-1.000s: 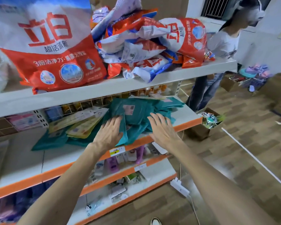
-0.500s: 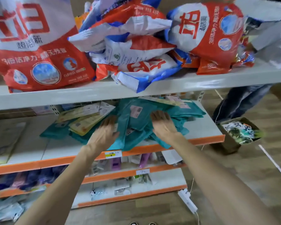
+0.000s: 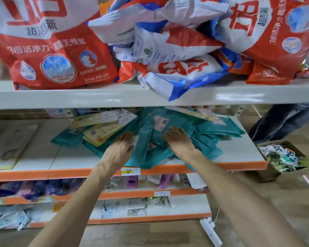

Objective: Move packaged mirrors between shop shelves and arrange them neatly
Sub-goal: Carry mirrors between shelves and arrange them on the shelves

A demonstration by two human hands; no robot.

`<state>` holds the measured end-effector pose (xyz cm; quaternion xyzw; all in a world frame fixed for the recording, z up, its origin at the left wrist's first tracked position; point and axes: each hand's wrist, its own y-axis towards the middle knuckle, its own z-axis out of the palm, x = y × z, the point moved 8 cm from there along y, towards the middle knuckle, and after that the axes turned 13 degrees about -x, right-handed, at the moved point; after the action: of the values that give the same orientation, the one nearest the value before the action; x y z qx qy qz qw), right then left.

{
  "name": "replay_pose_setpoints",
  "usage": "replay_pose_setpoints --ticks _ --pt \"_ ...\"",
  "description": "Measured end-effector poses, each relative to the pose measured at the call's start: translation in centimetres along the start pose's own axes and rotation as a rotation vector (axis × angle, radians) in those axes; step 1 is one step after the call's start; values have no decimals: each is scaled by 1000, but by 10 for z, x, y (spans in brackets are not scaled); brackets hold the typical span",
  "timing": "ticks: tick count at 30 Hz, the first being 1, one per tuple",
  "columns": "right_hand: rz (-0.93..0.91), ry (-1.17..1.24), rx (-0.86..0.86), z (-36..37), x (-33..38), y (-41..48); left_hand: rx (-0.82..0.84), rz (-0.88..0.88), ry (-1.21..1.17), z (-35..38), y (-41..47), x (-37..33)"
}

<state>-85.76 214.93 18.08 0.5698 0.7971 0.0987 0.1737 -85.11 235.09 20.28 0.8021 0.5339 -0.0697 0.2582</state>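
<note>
Now heaped: flat teal plastic packets (image 3: 182, 120), on orange-edged white shelf (image 3: 239, 150).
Left hand (image 3: 119, 150): our straight fingers rest on heap's left.
Right hand (image 3: 180, 141): flat atop heap's middle.

Bright even light, motion blur, edges warped.

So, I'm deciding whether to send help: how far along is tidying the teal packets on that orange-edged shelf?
Done: nothing looks arranged; the teal packets lie in a loose heap overhanging the shelf edge. In hand: left hand and right hand rest flat on the heap. Left: straightening it and the yellow packets.
</note>
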Motion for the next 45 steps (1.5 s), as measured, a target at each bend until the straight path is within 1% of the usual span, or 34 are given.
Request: replay_pose_setpoints --ticks 4,8,11,13,17,18,19,21,23,25,27,31,33,35,37,39,45 --pt "28 -23 -30 0 4 -3 32 29 7 10 -1 10" --pt "38 -88 -84 -13 27 -14 76 44 5 17 4 17" --pt "25 -107 -8 -6 46 -30 113 90 -2 27 9 15" --pt "42 -88 35 0 54 -42 135 83 -17 32 9 12" --pt "28 84 174 0 62 -48 186 85 -14 37 4 10" --pt "58 150 201 -4 57 -45 185 86 -15 37 5 11" --pt "129 213 205 -9 47 -41 183 81 -22 37 6 11" --pt "318 269 164 -15 17 -35 177 81 -31 36 7 11" --pt "470 215 107 -16 -15 -34 183 83 -32 38 6 11" --pt "570 161 84 -13 -38 -37 188 81 -33 39 5 14" --pt "657 206 78 -8 -51 -37 188 71 -35 41 4 16" --pt "931 401 172 14 -62 -34 192 64 -37 48 6 19" --pt "1049 459 173 21 -64 -36 194 67 -26 52 9 18" --pt "1107 514 180 26 -66 -39 199 78 -17 55 10 14" --pt "1124 629 222 31 -64 -41 213 87 -12 58 12 10" --pt "1161 708 228 29 -66 -45 229 79 -2 59 13 7" --pt "1227 624 204 14 -85 -71 235 57 26 65 16 -9"
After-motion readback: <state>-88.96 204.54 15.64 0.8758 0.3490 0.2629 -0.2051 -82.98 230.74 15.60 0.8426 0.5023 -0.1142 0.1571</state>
